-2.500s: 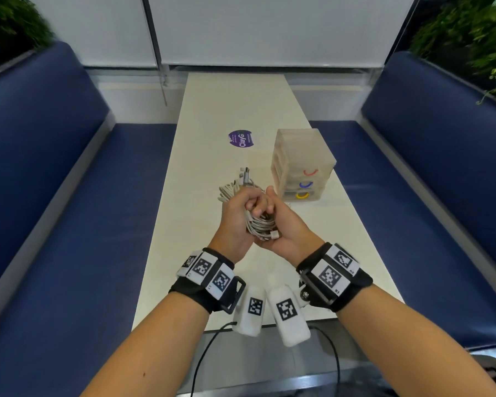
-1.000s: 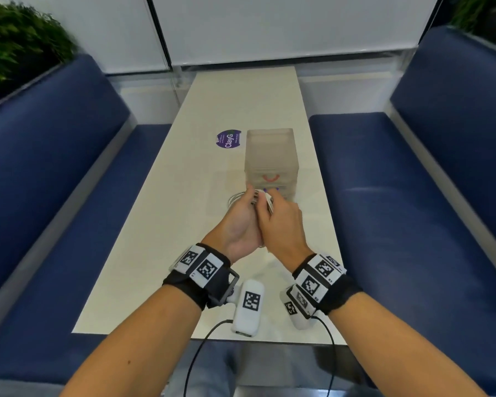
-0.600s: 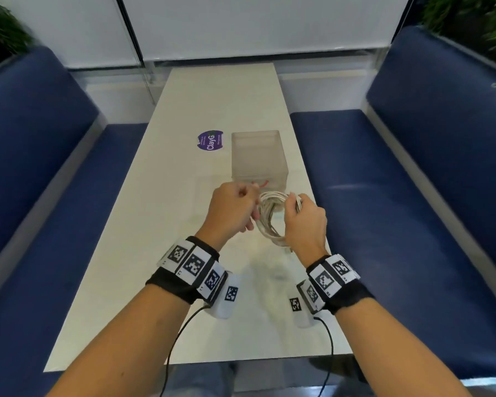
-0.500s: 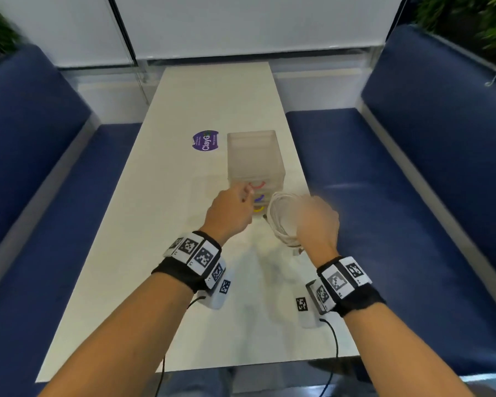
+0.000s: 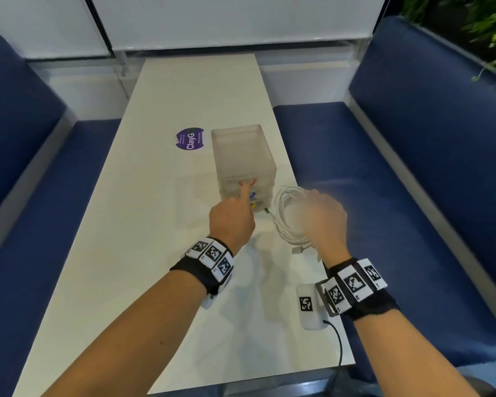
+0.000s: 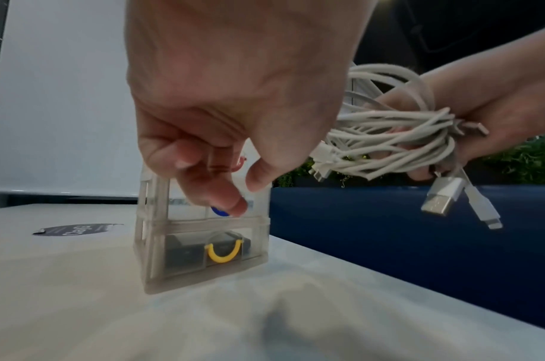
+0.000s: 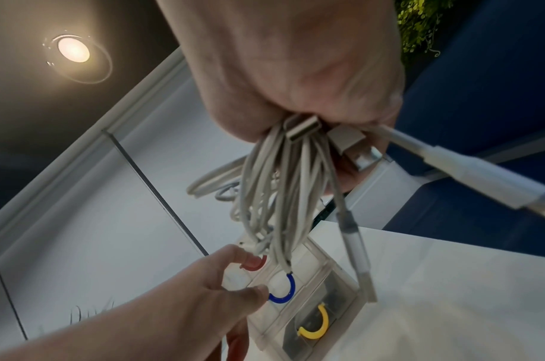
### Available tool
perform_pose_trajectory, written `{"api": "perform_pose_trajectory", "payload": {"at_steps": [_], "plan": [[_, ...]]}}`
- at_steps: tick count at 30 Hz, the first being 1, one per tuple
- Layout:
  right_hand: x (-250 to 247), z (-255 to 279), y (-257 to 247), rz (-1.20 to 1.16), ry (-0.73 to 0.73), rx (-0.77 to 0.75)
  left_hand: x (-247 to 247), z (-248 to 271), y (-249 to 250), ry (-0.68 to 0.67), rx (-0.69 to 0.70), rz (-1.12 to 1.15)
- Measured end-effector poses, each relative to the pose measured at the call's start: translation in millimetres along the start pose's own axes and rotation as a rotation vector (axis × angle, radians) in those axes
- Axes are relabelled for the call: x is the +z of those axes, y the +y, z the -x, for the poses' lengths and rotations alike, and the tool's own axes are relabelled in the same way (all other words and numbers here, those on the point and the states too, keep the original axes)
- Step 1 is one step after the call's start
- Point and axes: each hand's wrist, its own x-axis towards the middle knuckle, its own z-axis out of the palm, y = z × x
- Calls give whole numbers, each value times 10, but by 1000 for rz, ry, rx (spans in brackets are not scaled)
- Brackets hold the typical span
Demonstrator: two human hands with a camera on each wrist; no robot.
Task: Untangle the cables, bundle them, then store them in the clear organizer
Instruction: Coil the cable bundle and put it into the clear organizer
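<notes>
The clear organizer (image 5: 241,156) stands mid-table with three drawers, handled red (image 7: 254,265), blue (image 7: 284,290) and yellow (image 7: 315,324) from top to bottom. My left hand (image 5: 242,196) is at its front. The index finger (image 7: 234,255) curls onto the red handle of the top drawer, and the thumb (image 7: 252,293) sits beside the blue one. All drawers look closed. My right hand (image 5: 318,219) grips a coiled bundle of white cables (image 5: 287,216) just right of the organizer, above the table. Loose USB plugs (image 6: 440,195) dangle from the bundle.
A purple round sticker (image 5: 190,138) lies on the white table (image 5: 143,253) left of the organizer. Blue benches (image 5: 384,210) flank the table on both sides. Something dark lies in the bottom drawer (image 6: 184,251).
Both hands held the bundle together earlier. My left hand let go and reached to the organizer's red handle, while my right hand carried the coil off to the right.
</notes>
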Motion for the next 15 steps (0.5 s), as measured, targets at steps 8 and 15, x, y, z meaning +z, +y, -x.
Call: {"api": "perform_pose_trajectory", "payload": {"at_steps": [8, 15], "plan": [[-24, 14, -38, 0, -25, 31, -90, -109, 31, 64, 17, -145], [-38, -14, -6, -34, -39, 18, -33, -99, -22, 198, 69, -144]]}}
